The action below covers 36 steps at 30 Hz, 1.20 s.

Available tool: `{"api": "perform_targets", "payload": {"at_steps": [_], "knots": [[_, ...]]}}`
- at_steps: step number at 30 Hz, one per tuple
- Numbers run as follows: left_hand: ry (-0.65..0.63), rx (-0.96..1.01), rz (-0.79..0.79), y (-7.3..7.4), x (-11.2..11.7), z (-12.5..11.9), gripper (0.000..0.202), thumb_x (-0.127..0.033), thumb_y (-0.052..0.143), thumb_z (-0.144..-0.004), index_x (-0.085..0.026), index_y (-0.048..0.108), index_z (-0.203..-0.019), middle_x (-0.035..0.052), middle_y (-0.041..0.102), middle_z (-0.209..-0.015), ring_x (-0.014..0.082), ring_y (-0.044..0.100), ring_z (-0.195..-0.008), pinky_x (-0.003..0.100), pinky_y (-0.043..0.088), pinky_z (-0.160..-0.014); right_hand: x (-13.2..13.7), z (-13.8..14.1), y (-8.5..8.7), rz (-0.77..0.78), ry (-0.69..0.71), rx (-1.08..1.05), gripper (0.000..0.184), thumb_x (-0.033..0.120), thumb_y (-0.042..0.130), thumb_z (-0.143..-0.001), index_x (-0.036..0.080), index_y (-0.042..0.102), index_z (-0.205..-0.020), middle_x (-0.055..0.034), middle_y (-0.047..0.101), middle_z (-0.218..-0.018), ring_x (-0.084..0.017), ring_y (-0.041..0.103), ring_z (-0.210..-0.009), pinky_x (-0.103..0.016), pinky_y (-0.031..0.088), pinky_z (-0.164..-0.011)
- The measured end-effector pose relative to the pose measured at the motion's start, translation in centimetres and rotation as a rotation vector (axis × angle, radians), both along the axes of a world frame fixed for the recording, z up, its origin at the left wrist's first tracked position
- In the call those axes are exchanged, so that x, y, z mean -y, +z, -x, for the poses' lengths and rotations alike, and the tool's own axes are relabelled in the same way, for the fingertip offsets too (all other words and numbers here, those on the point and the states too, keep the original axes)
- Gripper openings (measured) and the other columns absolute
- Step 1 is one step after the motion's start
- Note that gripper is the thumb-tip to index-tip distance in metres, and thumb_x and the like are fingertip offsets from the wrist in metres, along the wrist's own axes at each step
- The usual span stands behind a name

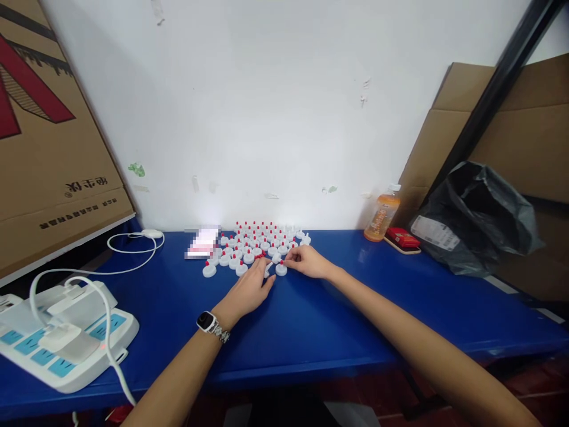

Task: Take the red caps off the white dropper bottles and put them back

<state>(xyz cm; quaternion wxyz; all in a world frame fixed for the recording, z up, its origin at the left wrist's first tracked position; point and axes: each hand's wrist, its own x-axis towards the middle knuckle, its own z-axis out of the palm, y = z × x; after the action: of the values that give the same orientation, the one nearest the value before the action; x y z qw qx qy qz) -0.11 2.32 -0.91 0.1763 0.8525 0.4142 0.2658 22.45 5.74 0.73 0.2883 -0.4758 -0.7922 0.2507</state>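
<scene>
"Left hand (253,286) and right hand (309,261) are at the near edge of the white caps (248,257) on the blue surface (320,332). Why do most stand tips up?"

"Perhaps their broad bases sit steadily, leaving the red tips (207,263) within easy reach."

"And the hands?"

"Right thumb and fingers are nearly together at the front cap (281,270)'s tip; I can't tell whether they grip it. Left is loosely curled, thumb apart, beside a white spout (268,267); its fingertips' hold is hidden."
</scene>
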Motion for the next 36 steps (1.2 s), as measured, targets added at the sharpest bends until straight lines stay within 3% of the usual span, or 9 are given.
{"api": "perform_targets", "payload": {"at_steps": [5, 11, 16, 21, 25, 29, 31, 34, 36], "knots": [[0.000, 0.027, 0.007, 0.3, 0.3, -0.1, 0.040, -0.033, 0.044, -0.098, -0.022, 0.040, -0.135, 0.0129, 0.057, -0.127, 0.0235, 0.064, -0.097, 0.042, 0.050, -0.089, 0.4, -0.5, 0.9, -0.051, -0.086, -0.006, 0.018, 0.031, 0.064, -0.084, 0.015, 0.072, -0.082, -0.0021, 0.071, -0.074, -0.013, 0.062, -0.066, -0.023, 0.043, -0.061], [-0.001, 0.012, 0.015, 0.4, 0.2, -0.1, 0.021, -0.035, 0.044, -0.096, -0.021, 0.051, -0.111, 0.0101, 0.061, -0.111, 0.0237, 0.063, -0.092, 0.039, 0.049, -0.080, -0.1, -1.0, 3.7, -0.101, -0.115, 0.112, 0.008, 0.024, 0.069, -0.080, 0.018, 0.073, -0.080, -0.0018, 0.073, -0.075, -0.014, 0.065, -0.069, -0.023, 0.042, -0.061], [0.015, -0.004, 0.031, 0.7, 0.3, 0.0, 0.015, -0.036, 0.043, -0.096, -0.022, 0.047, -0.098, 0.0079, 0.062, -0.103, 0.0232, 0.062, -0.088, 0.035, 0.046, -0.074, -0.7, 0.1, 5.4, -0.093, -0.068, 0.242, 0.001, 0.019, 0.073, -0.074, 0.019, 0.073, -0.074, -0.0012, 0.071, -0.070, -0.014, 0.062, -0.063, -0.023, 0.038, -0.057], [0.046, -0.012, 0.041, 0.7, 0.1, 0.1, 0.013, -0.036, 0.044, -0.095, -0.023, 0.043, -0.091, 0.0049, 0.062, -0.096, 0.0217, 0.062, -0.083, 0.032, 0.043, -0.067, -0.4, 1.7, 6.2, -0.232, -0.109, 0.344, 0.004, 0.018, 0.071, -0.075, 0.021, 0.071, -0.073, -0.0013, 0.071, -0.071, -0.015, 0.061, -0.064, -0.025, 0.035, -0.059], [0.038, 0.008, 0.039, 0.7, 0.1, 0.2, 0.013, -0.035, 0.044, -0.095, -0.023, 0.044, -0.091, 0.0043, 0.061, -0.093, 0.0207, 0.061, -0.079, 0.032, 0.042, -0.066, 0.1, 1.9, 5.6, -0.215, -0.124, 0.294, 0.002, 0.023, 0.070, -0.079, 0.021, 0.071, -0.079, -0.0009, 0.071, -0.075, -0.014, 0.061, -0.065, -0.024, 0.034, -0.058], [0.023, 0.040, 0.051, 0.8, 0.1, 0.2, 0.014, -0.036, 0.045, -0.094, -0.022, 0.045, -0.090, 0.0040, 0.061, -0.090, 0.0202, 0.059, -0.077, 0.032, 0.041, -0.065, 1.6, 1.9, 3.8, -0.251, -0.196, 0.166, 0.018, 0.037, 0.062, -0.088, 0.021, 0.070, -0.091, 0.0014, 0.064, -0.066, -0.012, 0.055, -0.058, -0.024, 0.032, -0.055], [0.026, 0.045, 0.059, 0.8, 0.0, 0.2, 0.015, -0.036, 0.045, -0.094, -0.022, 0.045, -0.088, 0.0036, 0.061, -0.089, 0.0200, 0.059, -0.076, 0.032, 0.041, -0.064, 2.4, 1.9, 2.8, -0.239, -0.142, 0.136, 0.022, 0.040, 0.064, -0.087, 0.020, 0.069, -0.097, 0.0035, 0.061, -0.062, -0.011, 0.052, -0.055, -0.023, 0.032, -0.056], [0.039, 0.034, 0.063, 0.7, -0.2, 0.3, 0.016, -0.037, 0.046, -0.093, -0.022, 0.045, -0.087, 0.0028, 0.061, -0.087, 0.0195, 0.059, -0.075, 0.031, 0.040, -0.064, 2.8, 1.8, 1.6, -0.189, -0.042, 0.125, 0.012, 0.028, 0.066, -0.084, 0.020, 0.068, -0.093, 0.0039, 0.063, -0.066, -0.010, 0.054, -0.059, -0.022, 0.033, -0.058], [0.039, 0.023, 0.059, 0.7, -0.3, 0.3, 0.016, -0.037, 0.045, -0.093, -0.022, 0.045, -0.087, 0.0025, 0.060, -0.086, 0.0190, 0.058, -0.074, 0.031, 0.041, -0.064, 2.4, 1.3, 1.2, -0.166, -0.059, 0.121, 0.009, 0.019, 0.063, -0.082, 0.020, 0.068, -0.089, 0.0034, 0.065, -0.069, -0.010, 0.055, -0.061, -0.022, 0.034, -0.059]]}}
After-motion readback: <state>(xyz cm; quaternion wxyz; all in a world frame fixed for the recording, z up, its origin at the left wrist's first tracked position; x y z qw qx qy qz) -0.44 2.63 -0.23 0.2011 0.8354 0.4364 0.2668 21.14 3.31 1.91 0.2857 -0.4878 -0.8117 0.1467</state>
